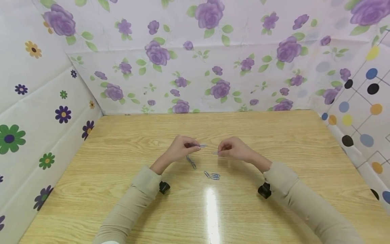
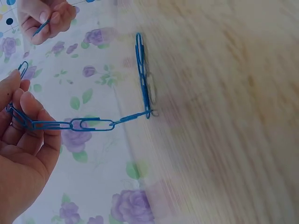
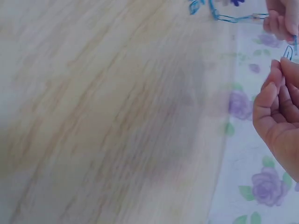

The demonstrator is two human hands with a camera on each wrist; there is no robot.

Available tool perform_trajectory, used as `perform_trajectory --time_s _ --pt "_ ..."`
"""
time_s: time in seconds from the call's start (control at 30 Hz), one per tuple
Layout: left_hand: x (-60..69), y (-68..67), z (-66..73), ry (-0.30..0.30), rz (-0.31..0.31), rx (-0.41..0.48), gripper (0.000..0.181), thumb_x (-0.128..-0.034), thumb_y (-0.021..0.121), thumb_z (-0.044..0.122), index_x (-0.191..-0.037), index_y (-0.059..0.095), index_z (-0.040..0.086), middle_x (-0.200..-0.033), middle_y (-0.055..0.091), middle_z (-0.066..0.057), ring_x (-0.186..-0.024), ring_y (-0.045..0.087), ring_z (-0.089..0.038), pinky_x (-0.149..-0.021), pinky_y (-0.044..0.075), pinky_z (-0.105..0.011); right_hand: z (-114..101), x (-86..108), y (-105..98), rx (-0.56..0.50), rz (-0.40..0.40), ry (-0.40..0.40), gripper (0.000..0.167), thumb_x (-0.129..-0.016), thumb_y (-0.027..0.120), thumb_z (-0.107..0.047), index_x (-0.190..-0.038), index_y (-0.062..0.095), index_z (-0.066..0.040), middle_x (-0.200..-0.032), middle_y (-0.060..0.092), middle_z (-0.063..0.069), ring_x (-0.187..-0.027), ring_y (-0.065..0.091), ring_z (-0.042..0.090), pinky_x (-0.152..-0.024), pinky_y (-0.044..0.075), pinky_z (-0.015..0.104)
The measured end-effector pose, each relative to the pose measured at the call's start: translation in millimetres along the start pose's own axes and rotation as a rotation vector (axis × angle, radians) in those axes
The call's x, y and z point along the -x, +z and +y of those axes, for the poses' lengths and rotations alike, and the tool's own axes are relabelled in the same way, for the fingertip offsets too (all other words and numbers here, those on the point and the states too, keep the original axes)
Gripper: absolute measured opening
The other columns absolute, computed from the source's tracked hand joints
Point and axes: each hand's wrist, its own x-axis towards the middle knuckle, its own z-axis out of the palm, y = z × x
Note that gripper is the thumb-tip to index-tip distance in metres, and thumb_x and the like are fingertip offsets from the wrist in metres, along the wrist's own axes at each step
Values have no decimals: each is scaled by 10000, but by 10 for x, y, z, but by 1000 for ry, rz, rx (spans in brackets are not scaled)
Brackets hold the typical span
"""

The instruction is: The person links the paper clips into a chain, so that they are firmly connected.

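Observation:
My left hand (image 1: pixel 182 148) pinches one end of a chain of linked blue paper clips (image 2: pixel 97 124). From the fingers the chain hangs down, and its lower links touch the table. The end clip pokes out past the left thumb and forefinger. Facing it a short gap away, my right hand (image 1: pixel 235 149) pinches a single blue paper clip (image 3: pixel 288 52) between thumb and forefinger. The two clips are apart. Nearer me on the table lie several loose blue paper clips (image 1: pixel 215 178).
The wooden table (image 1: pixel 243 210) carries a bright light reflection in front. A flowered cloth (image 1: pixel 201 81) stands behind it, with patterned sheets at both sides. A black wrist camera (image 1: pixel 264 190) sits below the right cuff, another (image 1: pixel 164 187) below the left.

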Motion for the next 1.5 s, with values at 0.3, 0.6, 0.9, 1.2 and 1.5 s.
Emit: perform_trajectory --time_s 0.3,0.6,0.9,1.2,1.5 --pt "-18 43 112 14 -10 21 80 -822 625 -39 -857 671 -94 -763 656 -168 -613 576 -277 -556 471 -257 -82 57 25 -113 108 28 132 -861 608 -46 -934 647 57 -887 636 134 -799 565 334 -700 489 397" --pt "-38 63 100 44 -61 60 59 -818 608 -68 -828 655 -103 -737 643 -168 -597 561 -234 -562 483 -331 -117 66 25 -239 72 41 207 -915 524 -52 -1023 573 117 -863 605 89 -764 533 276 -705 464 439" --pt "-40 67 67 76 -87 100 55 -819 599 -73 -816 642 -108 -733 637 -180 -626 579 -324 -595 501 -388 -123 56 40 -234 29 38 209 -932 485 -37 -1055 585 99 -878 595 96 -754 526 252 -749 456 490" --pt "-33 56 115 60 -76 47 58 -820 602 -70 -812 648 -104 -731 639 -182 -614 559 -217 -566 482 -313 -111 76 62 -366 -27 71 174 -957 433 -48 -1000 541 81 -753 542 155 -629 532 173 -588 492 317" --pt "-27 44 115 35 -75 22 66 -832 604 -44 -817 655 -83 -745 638 -204 -614 536 -182 -557 453 -270 -108 105 73 -360 51 58 153 -864 581 -1 -948 572 126 -818 616 225 -720 628 273 -717 492 501"
